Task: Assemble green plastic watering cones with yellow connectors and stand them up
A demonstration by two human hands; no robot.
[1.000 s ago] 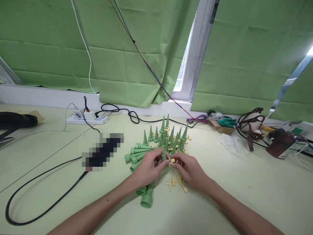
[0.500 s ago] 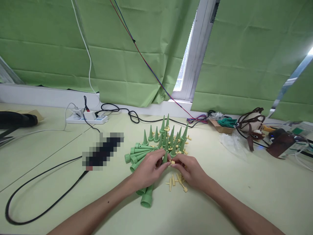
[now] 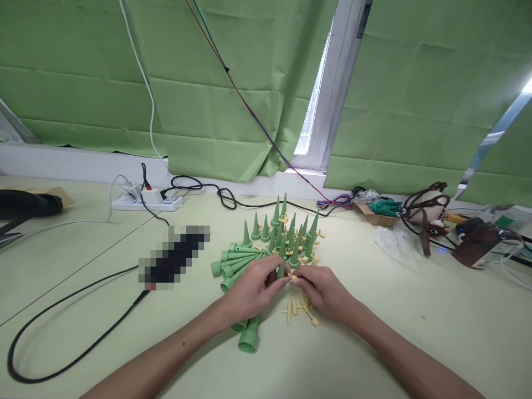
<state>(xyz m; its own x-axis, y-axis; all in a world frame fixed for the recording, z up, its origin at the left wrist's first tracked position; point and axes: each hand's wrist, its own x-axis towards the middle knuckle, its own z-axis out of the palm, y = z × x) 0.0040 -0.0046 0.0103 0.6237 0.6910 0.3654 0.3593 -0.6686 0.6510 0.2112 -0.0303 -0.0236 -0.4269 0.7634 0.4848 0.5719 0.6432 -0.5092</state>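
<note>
Between thumb and fingers, my left hand (image 3: 257, 282) grips a green plastic plant watering spike (image 3: 281, 269), its pointed tip upward. My right hand (image 3: 322, 285) pinches a small yellow valve (image 3: 293, 277) at the side of that spike, and the fingertips of both hands nearly meet. Fingers partly hide the joint between the two parts. Just beyond the hands stand several green spikes (image 3: 246, 233), many with yellow valves at the base. Left of my left hand lie several long green spike tubes (image 3: 248, 339), partly under the wrist. Loose yellow valves (image 3: 289, 313) lie below my right hand.
A white power strip (image 3: 145, 203) and black cable run along the back. At left lies a pixelated dark object (image 3: 177, 257) on a looped cord. A cardboard box (image 3: 376, 215), clear plastic bag (image 3: 397, 244) and brown case (image 3: 477, 249) sit at right on the table.
Both hands stay almost in place, still holding the spike and the yellow valve. The whole view has shifted very slightly.
</note>
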